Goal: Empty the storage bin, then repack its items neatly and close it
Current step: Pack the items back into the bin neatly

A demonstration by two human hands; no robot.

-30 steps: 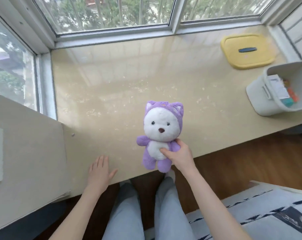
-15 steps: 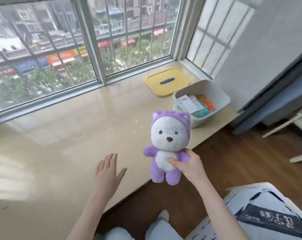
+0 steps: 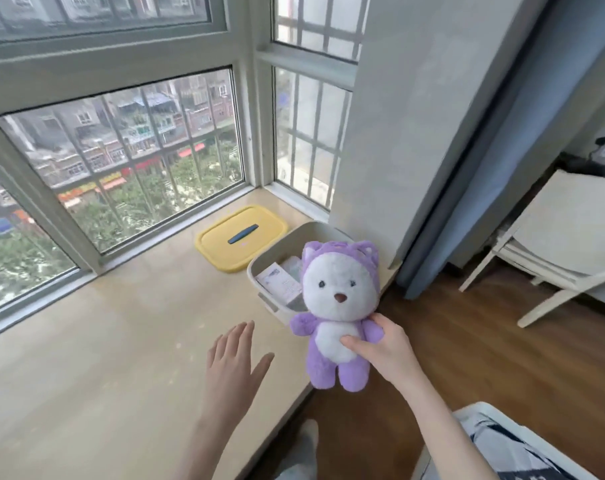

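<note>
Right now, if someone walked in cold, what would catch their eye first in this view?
The purple plush toy stands out most, gripped upright by the right hand in front of the open bin at the windowsill's right end. Just behind the bin, the yellow lid lies flat on the sill. The left hand is spread open over the sill's near edge.
</note>
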